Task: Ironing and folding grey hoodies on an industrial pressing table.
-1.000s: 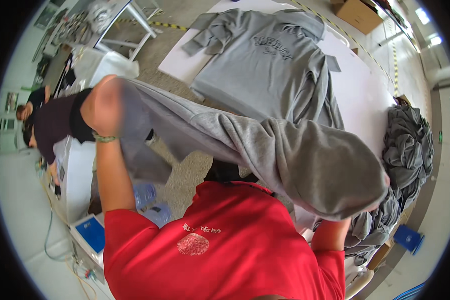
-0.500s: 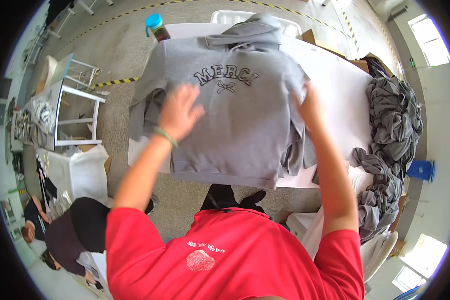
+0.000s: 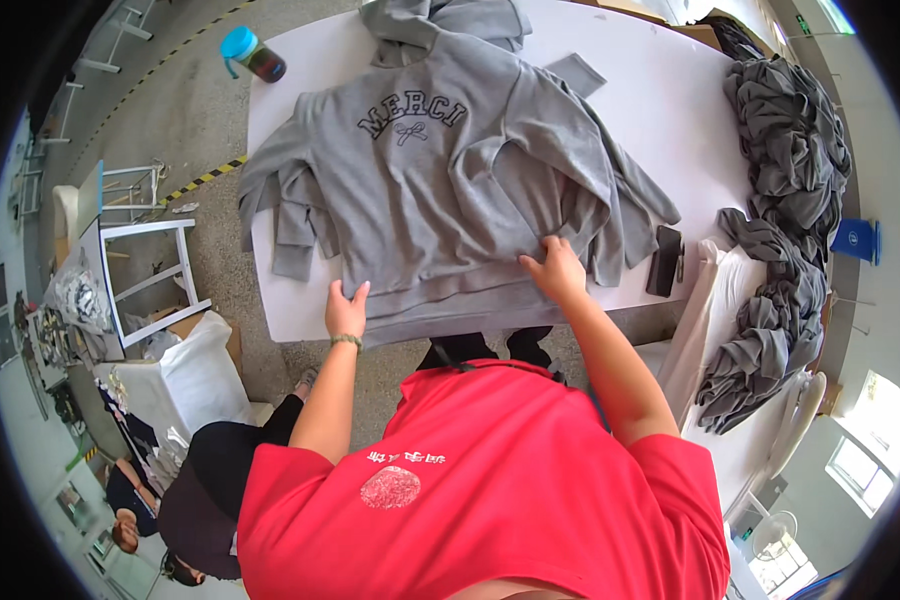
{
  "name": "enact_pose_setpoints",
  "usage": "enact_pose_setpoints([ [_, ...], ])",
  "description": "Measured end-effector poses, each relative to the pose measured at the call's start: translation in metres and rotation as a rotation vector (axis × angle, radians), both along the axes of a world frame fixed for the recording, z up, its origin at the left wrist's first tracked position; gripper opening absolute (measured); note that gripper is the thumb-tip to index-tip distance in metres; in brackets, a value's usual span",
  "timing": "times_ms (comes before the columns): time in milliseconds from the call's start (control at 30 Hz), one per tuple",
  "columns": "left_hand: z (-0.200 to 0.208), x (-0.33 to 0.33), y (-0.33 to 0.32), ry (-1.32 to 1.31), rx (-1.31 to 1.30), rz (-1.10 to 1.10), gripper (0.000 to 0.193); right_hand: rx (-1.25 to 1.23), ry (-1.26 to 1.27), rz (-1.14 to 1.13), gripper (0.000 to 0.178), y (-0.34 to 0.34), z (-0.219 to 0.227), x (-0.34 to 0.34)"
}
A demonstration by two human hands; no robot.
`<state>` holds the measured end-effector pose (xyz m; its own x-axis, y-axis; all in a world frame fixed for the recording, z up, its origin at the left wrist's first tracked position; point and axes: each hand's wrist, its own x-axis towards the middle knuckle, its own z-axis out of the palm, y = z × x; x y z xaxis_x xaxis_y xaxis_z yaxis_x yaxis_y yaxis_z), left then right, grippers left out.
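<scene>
A grey hoodie lies front up on the white table, with dark outlined lettering and a small bow on its chest. Its hood points to the far side and its body is wrinkled, with a deep fold on the right. My left hand is closed on the left end of its hem. At the right end of the hem, my right hand pinches the fabric between thumb and fingers. Another layer of grey fabric shows beneath the hem, hanging over the near edge; more grey sleeves stick out at both sides.
A blue-lidded bottle stands at the far left table corner. A black phone lies near the right end. Heaped grey garments run down the right side. A co-worker in a black cap is at the lower left.
Both hands have come down toward me, from over the upper hoodie to its hem, and now grip it. The flat hoodie has become wrinkled and folded on the right. The view has shifted.
</scene>
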<state>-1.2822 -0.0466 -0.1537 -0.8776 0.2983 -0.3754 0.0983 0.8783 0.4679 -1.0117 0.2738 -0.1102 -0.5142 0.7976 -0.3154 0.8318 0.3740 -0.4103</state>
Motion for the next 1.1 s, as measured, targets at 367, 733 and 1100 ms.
enact_pose_setpoints([
  [367, 0.04, 0.027, -0.059, 0.086, 0.379, 0.022, 0.033, -0.516, 0.201, -0.19, 0.029, 0.012, 0.055, 0.097],
  [733, 0.059, 0.049, 0.031, 0.261, 0.242, -0.572, 0.047, -0.1, 0.293, -0.479, 0.049, 0.042, -0.033, 0.098],
  [1100, 0.015, 0.12, 0.09, 0.228, 0.205, -1.052, 0.064, 0.202, 0.618, -0.73, 0.026, 0.163, 0.05, 0.106],
])
